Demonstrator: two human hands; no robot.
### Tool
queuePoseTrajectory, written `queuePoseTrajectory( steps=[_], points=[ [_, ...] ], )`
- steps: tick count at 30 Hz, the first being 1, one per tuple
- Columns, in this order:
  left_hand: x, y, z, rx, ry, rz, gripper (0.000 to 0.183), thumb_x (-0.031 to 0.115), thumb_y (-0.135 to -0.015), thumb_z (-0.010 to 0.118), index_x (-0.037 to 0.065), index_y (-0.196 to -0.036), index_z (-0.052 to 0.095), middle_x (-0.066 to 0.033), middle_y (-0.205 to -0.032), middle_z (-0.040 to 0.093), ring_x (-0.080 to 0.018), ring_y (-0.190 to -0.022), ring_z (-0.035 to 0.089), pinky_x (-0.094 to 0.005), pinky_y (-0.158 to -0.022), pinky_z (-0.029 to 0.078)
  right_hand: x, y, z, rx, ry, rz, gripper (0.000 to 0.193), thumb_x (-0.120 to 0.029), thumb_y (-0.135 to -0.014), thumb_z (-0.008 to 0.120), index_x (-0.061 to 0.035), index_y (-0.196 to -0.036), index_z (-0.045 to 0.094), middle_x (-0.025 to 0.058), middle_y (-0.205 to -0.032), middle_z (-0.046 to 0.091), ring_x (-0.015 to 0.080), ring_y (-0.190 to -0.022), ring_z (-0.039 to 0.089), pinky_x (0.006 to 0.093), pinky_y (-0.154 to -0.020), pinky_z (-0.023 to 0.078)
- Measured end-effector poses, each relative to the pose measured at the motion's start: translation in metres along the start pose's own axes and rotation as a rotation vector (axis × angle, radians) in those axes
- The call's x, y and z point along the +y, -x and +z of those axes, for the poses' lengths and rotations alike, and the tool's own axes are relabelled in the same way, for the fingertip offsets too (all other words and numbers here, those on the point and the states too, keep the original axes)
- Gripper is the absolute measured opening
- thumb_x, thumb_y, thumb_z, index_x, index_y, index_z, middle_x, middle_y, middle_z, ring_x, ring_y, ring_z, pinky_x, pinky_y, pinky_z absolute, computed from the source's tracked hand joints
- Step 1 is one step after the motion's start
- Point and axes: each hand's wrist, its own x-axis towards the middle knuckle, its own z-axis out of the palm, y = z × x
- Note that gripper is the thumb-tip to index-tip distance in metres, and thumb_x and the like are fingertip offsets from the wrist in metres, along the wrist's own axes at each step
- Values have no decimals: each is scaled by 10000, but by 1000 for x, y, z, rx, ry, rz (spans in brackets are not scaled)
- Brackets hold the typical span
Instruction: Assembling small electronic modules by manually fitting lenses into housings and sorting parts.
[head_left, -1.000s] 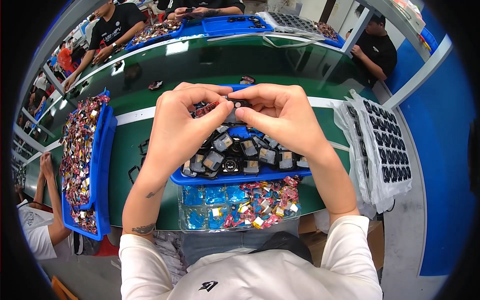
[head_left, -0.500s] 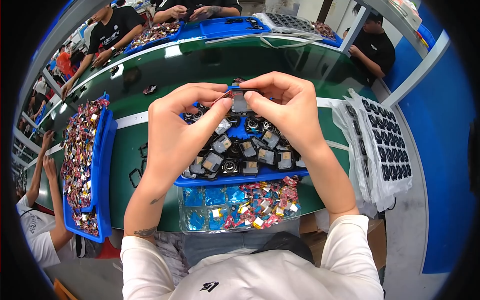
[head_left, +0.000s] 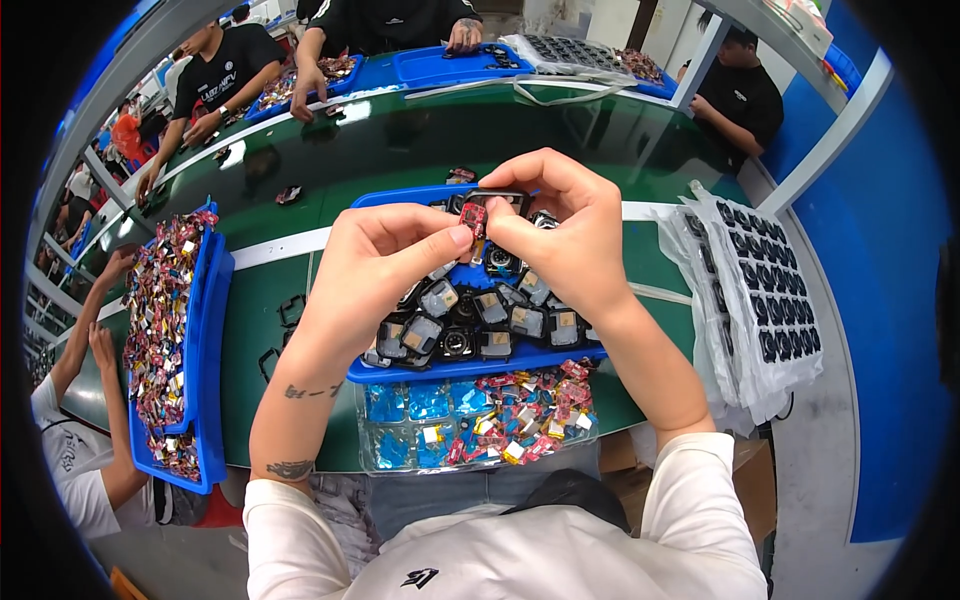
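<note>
Above the blue tray (head_left: 480,368) my two hands meet. My left hand (head_left: 385,258) pinches a small red circuit board (head_left: 474,214) between thumb and fingers. The fingers of my right hand (head_left: 575,230) are closed round a black smartwatch case (head_left: 508,198), its thumb pressed at the inner side. Board and case touch or nearly touch; my right thumb hides part of where they meet. Below, the tray holds many black watch cases (head_left: 528,320), some with greyish square backs. A clear plastic tray (head_left: 366,432) in front carries blue-filmed pockets and a heap of red boards with small batteries (head_left: 540,412).
At the left stands a long blue bin (head_left: 214,350) heaped with boards. White-lined trays of black parts (head_left: 765,280) are stacked at the right. Loose black frames (head_left: 270,362) lie left of my tray. Several people work around the green table (head_left: 400,140), one with arms near the left bin.
My hands have shifted slightly, and the red board now shows face-on beside the tilted case. Across the table, a person's hand has reached down to the tabletop.
</note>
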Motion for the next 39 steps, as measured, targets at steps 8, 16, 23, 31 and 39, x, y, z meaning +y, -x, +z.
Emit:
queuePoseTrajectory(
  steps=[8, 16, 23, 31, 39],
  points=[
    [-3, -5, 0, 92, 6, 40, 134, 90, -823, 695, -20, -889, 656, -71, -806, 675, -79, -734, 610, -203, -679, 470, -2, -2, -3, -82, -134, 20, 149, -33, -745, 681, 6, -887, 657, 38, -816, 664, 86, -739, 625, 215, -637, 506],
    [-4, -7, -2, 271, -324, 177, 215, 104, -787, 743, 17, -832, 551, -20, -690, 627, -20, -613, 559, -157, -537, 418, -6, -5, -5, -144, -182, 153, 149, -40, -763, 714, 32, -877, 650, 69, -817, 672, 108, -733, 649, 221, -668, 523],
    [17, -4, -23, 341, -284, 279, 171, 145, -839, 685, -1, -838, 595, -27, -700, 635, -70, -655, 616, -181, -576, 449, 63, -59, -62, 173, 90, 279, 171, -85, -758, 729, 24, -884, 695, 79, -796, 690, 106, -708, 627, 225, -664, 475],
    [26, 1, -26, 337, -376, 306, 185, 172, -848, 664, 5, -777, 628, -16, -667, 636, -53, -636, 598, -187, -576, 436, 221, -66, -162, 459, 406, 695, 157, -141, -691, 761, -35, -803, 731, 27, -739, 649, 116, -663, 552, 255, -582, 422],
    [26, 1, -24, 307, -442, 278, 191, 174, -854, 656, 17, -763, 597, -16, -684, 622, -64, -665, 593, -189, -618, 418, 229, -74, -162, 509, 470, 682, 169, -164, -687, 769, -41, -797, 733, 42, -747, 661, 127, -680, 577, 260, -614, 439]
  ],
)
